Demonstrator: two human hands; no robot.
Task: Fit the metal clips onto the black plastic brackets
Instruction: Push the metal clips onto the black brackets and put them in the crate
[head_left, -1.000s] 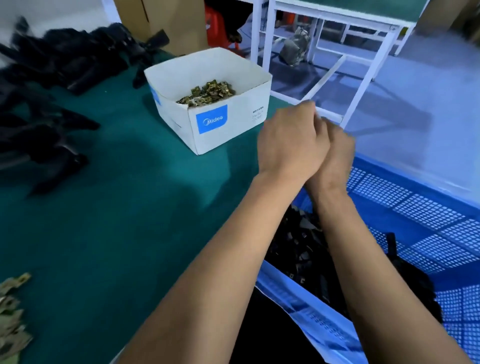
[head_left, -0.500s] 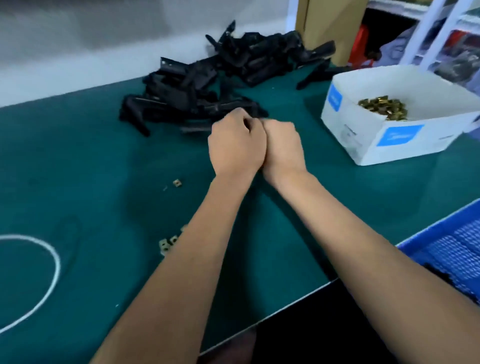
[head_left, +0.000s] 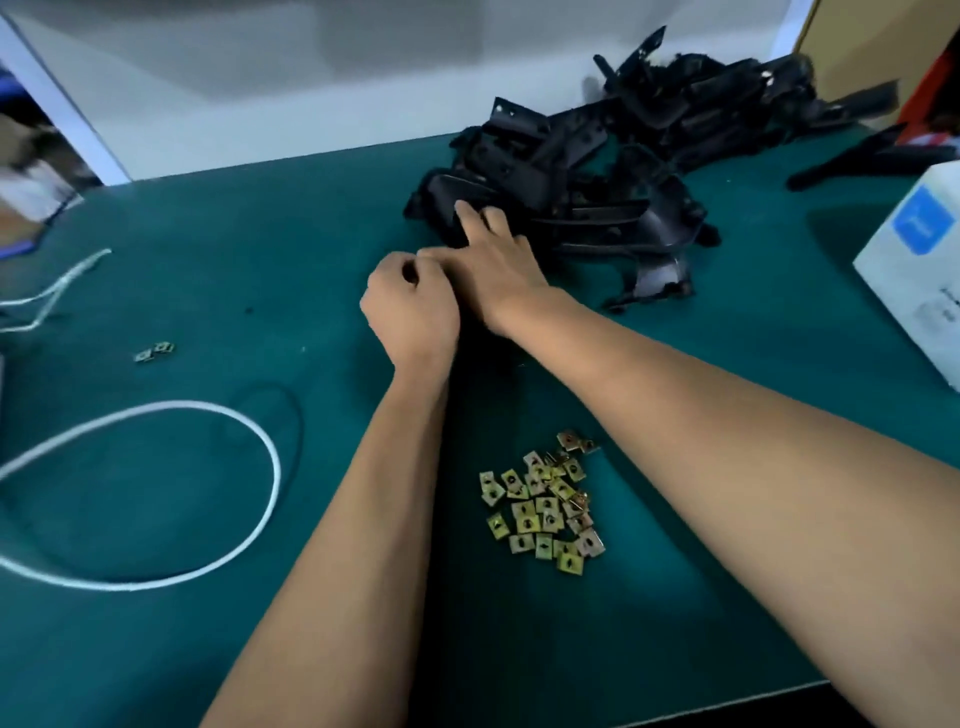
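Green matting covers the worktop; black plastic brackets lie heaped at its far side, metal clips scattered nearer than that heap; the right hand reaches with straight fingers onto the heap's near edge — the left hand is curled beside it, contents unseen; best lift one bracket free before fetching a clip.

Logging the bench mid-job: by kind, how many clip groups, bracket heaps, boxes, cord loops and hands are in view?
Loose metal clip groups: 2, main pile, small pair
Black bracket heap: 1
White box: 1
White cord loop: 1
Hands: 2, left hand, right hand
Total: 7
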